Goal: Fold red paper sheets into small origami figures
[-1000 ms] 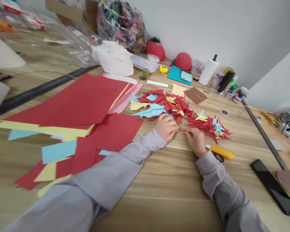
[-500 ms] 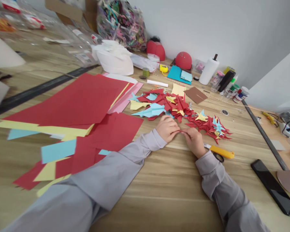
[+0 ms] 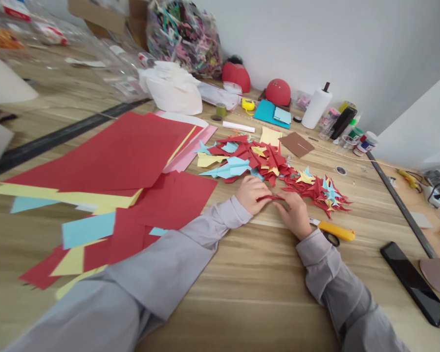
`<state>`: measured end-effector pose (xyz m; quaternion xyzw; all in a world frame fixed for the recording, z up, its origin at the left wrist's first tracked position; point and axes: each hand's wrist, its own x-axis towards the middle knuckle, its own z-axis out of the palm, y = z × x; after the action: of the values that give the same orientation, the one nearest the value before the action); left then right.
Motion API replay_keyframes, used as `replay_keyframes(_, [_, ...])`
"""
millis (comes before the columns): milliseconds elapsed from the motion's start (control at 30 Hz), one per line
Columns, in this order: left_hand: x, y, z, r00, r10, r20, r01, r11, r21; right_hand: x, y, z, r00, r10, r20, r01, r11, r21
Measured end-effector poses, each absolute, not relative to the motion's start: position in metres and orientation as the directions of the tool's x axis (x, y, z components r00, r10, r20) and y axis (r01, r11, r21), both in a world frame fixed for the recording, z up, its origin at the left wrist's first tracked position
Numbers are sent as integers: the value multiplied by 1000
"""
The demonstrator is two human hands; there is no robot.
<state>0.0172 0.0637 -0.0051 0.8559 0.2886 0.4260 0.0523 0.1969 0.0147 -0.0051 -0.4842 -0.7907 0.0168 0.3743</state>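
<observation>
Red paper piece (image 3: 273,197): largely covered by left hand (image 3: 254,195) and right hand (image 3: 292,212); folds too small to tell.
Grey sleeves (image 3: 176,269): cut off by bottom edge.
Black loop (image 3: 331,239): partly hidden by yellow cutter (image 3: 337,231).
White cone (image 3: 7,80): cut off at left.
Scrap bag (image 3: 185,41): cropped on top.
Clear packaging (image 3: 51,33): blurred, print unreadable.

From afar I'm seeing a black phone (image 3: 412,281) lying at the right of the table (image 3: 242,303). Toward the wall (image 3: 315,44), a stuffed clear bag (image 3: 185,36) is sitting beside a cardboard box (image 3: 97,15), a yellow tape measure (image 3: 248,104) is lying near a green roll (image 3: 221,110), and a white roll (image 3: 317,109) is standing left of some bottles (image 3: 365,143).
</observation>
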Motion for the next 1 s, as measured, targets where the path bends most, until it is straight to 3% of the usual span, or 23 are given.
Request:
replay_keyframes(133, [17, 65, -8, 533, 480, 697, 430, -863, 266, 197, 14, -4, -331, 787, 521, 758, 551, -350])
replay_keyframes(300, [18, 66, -9, 571, 470, 673, 395, -876, 276, 197, 10, -2, -336, 765, 550, 781, 552, -291])
replay_keyframes(433, [19, 64, -6, 509, 505, 697, 379, -858, 345, 197, 9, -1, -319, 741, 592, 800, 545, -252])
replay_keyframes(667, [19, 65, -7, 374, 616, 693, 231, -786, 573, 196, 10, -1, -255, 779, 573, 782, 515, -352])
replay_keyframes(1000, [19, 67, -8, 407, 605, 684, 163, -785, 598, 195, 13, -2, -337, 777, 532, 725, 574, -380])
